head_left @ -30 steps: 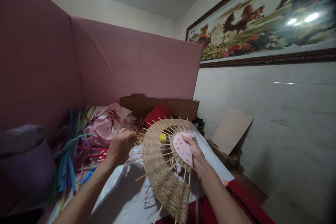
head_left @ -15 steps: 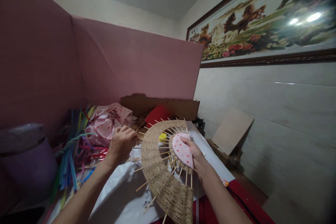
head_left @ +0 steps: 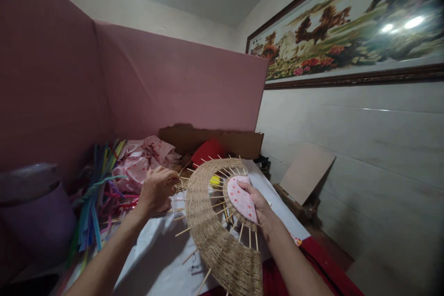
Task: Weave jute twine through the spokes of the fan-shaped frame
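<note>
A half-round woven fan point(head_left: 208, 222) of tan twisted cord on thin wooden sticks is held up over the table. The stick ends jut out past its outer edge, and bare sticks span the gap to its centre. That centre is a pink cloth piece with red dots point(head_left: 241, 199). My right hand point(head_left: 258, 206) grips it, thumb on top and the other fingers hidden beneath. Just off the fan's left edge, my left hand point(head_left: 157, 192) is closed in a pinch, with what looks like a thin strand of cord at the fingertips. Its exact hold is partly hidden.
Left of the fan lie pink dotted cloth point(head_left: 142, 157) and coloured strips point(head_left: 92, 212), beside a purple bin point(head_left: 38, 222). A red piece point(head_left: 208, 151) and a cardboard box point(head_left: 243, 143) stand behind. White sheeting point(head_left: 156, 249) covers the table; a board point(head_left: 307, 173) leans against the right wall.
My left hand has drawn slightly left, away from the fan's edge, and its wrist has turned. The fan has rotated a little, its lower end shifting right. My right hand keeps its grip.
</note>
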The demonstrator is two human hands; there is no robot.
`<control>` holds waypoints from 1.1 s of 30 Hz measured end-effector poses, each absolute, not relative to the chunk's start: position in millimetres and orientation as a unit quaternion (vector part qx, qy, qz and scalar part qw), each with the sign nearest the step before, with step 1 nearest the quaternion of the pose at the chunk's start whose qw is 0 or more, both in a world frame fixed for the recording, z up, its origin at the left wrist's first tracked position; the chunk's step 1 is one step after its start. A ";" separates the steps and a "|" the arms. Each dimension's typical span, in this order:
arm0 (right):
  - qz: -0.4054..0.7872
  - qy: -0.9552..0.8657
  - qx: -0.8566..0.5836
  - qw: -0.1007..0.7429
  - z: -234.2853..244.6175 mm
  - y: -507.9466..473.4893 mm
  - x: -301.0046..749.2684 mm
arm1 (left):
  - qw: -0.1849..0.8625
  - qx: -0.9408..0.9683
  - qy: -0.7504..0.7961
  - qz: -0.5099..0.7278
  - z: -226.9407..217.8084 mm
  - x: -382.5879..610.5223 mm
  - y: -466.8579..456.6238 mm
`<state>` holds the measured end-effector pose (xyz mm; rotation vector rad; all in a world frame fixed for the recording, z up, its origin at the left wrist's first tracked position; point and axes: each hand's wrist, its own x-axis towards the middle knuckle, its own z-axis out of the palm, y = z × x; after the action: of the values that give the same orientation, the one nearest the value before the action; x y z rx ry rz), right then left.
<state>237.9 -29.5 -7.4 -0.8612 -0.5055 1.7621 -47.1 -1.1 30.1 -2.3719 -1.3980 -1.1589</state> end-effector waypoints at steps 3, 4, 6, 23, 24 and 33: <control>0.742 -0.206 -0.357 0.529 -5.1 -31.6 236.9 | -0.045 -0.757 -0.487 -0.434 19.4 -46.1 5.3; 0.742 -0.204 -0.359 0.528 -4.4 -32.2 236.6 | -0.068 -0.748 -0.492 -0.441 15.6 -45.3 6.8; 0.740 -0.201 -0.362 0.530 -3.8 -32.7 236.2 | -0.091 -0.738 -0.499 -0.445 8.7 -43.8 9.2; 0.747 -0.218 -0.354 0.519 -6.0 -34.1 234.2 | -0.217 -0.720 -0.488 -0.443 -0.5 -38.7 9.9; 0.750 -0.221 -0.353 0.514 -6.6 -34.1 234.4 | -0.203 -0.720 -0.495 -0.442 0.4 -40.4 9.9; 0.762 -0.229 -0.366 0.482 -18.4 -29.0 236.3 | 0.028 -0.760 -0.507 -0.405 14.2 -57.0 7.2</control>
<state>236.3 -29.0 -18.4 -0.8913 -0.5583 1.8582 -57.0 7.2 14.2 -2.3472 -1.5644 -1.2514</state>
